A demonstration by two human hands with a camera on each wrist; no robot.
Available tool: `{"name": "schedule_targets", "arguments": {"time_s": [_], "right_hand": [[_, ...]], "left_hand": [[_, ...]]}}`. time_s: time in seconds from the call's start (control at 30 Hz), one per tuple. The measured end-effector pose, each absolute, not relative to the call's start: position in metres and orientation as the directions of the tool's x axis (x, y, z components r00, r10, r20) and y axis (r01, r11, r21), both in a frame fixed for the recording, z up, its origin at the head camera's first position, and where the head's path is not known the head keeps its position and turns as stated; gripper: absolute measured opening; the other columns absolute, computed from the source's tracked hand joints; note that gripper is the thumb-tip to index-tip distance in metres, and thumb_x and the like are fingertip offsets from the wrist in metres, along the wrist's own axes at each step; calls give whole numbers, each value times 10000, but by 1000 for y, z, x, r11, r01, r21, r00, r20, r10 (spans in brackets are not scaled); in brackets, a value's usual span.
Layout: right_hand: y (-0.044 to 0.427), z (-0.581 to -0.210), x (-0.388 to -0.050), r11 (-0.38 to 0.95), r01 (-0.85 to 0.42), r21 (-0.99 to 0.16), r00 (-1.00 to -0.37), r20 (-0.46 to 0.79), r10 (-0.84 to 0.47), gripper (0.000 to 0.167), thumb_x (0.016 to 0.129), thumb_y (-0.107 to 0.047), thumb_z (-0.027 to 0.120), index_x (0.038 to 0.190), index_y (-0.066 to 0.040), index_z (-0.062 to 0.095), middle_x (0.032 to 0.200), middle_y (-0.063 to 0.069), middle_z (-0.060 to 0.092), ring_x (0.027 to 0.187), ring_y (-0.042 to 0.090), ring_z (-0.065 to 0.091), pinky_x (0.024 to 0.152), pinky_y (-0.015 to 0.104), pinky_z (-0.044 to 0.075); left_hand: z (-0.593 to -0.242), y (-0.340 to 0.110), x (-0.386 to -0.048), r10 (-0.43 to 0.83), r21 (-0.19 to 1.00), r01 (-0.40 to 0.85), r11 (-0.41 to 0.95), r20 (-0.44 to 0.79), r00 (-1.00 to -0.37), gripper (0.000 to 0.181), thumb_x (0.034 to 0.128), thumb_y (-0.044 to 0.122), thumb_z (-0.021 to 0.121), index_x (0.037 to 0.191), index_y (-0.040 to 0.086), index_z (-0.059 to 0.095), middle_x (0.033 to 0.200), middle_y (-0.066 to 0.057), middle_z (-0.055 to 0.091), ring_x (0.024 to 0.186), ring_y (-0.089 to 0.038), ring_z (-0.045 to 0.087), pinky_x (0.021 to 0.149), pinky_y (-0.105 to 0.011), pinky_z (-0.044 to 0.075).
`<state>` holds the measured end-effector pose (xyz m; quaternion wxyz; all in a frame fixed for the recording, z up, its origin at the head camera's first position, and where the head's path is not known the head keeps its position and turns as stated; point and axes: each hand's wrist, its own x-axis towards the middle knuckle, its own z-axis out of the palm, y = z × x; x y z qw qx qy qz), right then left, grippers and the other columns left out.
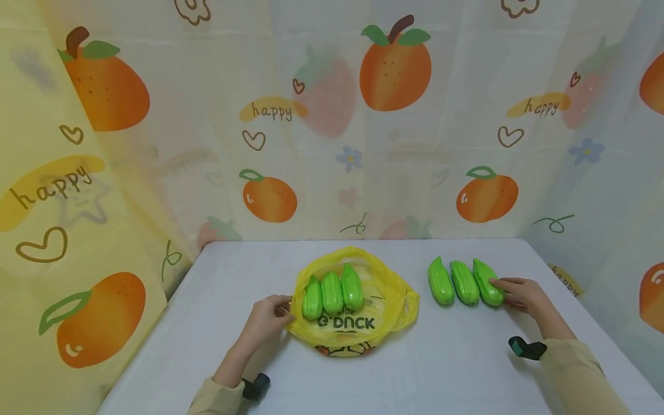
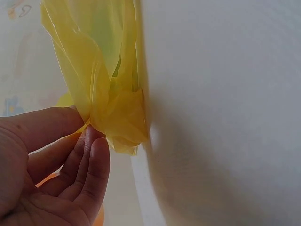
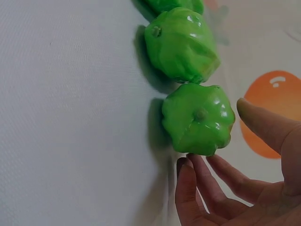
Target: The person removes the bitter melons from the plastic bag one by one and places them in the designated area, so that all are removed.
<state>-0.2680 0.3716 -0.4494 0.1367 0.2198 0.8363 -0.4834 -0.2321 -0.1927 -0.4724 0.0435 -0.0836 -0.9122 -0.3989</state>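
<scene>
A yellow plastic bag (image 1: 386,323) lies on the table, with three green vegetable-shaped pieces (image 1: 332,293) side by side on it. My left hand (image 1: 267,323) pinches the bag's left edge between thumb and fingers; in the left wrist view the gathered yellow plastic (image 2: 120,115) meets the fingertips. Three more green pieces stand in a row to the right of the bag. Beside the rightmost one (image 1: 488,282) is my right hand (image 1: 525,297). In the right wrist view its thumb is apart from that piece (image 3: 200,120), and the other fingertips are at the piece's lower side.
A white table (image 1: 415,380) carries everything. Behind it hangs a curtain (image 1: 321,190) printed with oranges and hearts, which continues along the left and right sides. Each wrist wears a dark device, on the left (image 1: 256,387) and on the right (image 1: 527,348).
</scene>
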Motion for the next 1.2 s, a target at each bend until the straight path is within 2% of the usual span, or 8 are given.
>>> {"name": "schedule_targets", "arguments": {"time_s": [0.2,0.5,0.73,0.83,0.93,1.03,1.13,1.2], "right_hand": [[376,-441,-263,421,467,-777,-884,-422,202,888,890,-527,544,1438,100,234,1443,328,248,1064,278,529,776,268,534],[378,-423,-253,457,398,-795,-916,-369,157,871,928,-529,471,1445,112,188,1478,326,228,1277,426,404,880,331,531],[369,-407,-246,516,297,-804,-952,-291,94,863,949,-534,421,1439,133,177,1470,344,240,1301,439,384,980,420,459],[360,-401,-246,532,245,-811,-967,-244,74,847,950,-532,421,1438,124,205,1461,336,281,1290,431,407,971,408,465],[351,-395,-247,554,195,-810,-979,-193,62,849,937,-546,441,1435,112,241,1447,324,328,1212,355,516,936,365,490],[341,-389,-248,556,146,-818,-987,-155,32,845,929,-553,455,1440,91,264,1441,311,353,1098,161,601,925,340,493],[331,-383,-248,541,108,-834,-992,-128,1,822,928,-547,466,1450,60,277,1442,297,365,1014,-5,594,910,304,503],[324,-379,-249,531,86,-843,-993,-113,-19,799,933,-535,469,1454,43,285,1438,292,376,1006,-20,601,889,270,515]], "left_hand": [[-474,-193,-233,111,718,183,671,147,-983,378,759,40,753,1127,2,672,872,-46,666,767,-128,631,673,-263,534],[-475,-193,-233,104,722,180,668,148,-983,374,761,48,754,1124,10,675,876,-45,667,767,-121,627,673,-264,533],[-474,-193,-233,108,716,188,673,157,-982,372,758,39,754,1121,4,675,863,-39,662,764,-121,624,672,-256,530],[-474,-193,-233,116,708,200,677,166,-979,371,757,36,753,1118,-6,673,859,-40,662,760,-124,628,667,-259,531],[-475,-193,-233,120,706,206,678,170,-978,373,761,38,752,1120,-13,669,861,-42,663,760,-125,630,665,-256,530],[-474,-192,-232,117,707,205,677,172,-978,372,762,41,751,1121,-17,669,862,-48,663,759,-127,632,662,-252,529],[-474,-191,-231,115,706,209,677,179,-977,371,760,39,749,1117,-19,670,862,-57,664,757,-137,634,656,-257,531],[-474,-190,-231,115,701,213,680,185,-976,370,760,43,748,1117,-19,669,864,-57,664,758,-141,635,653,-259,532]]}}
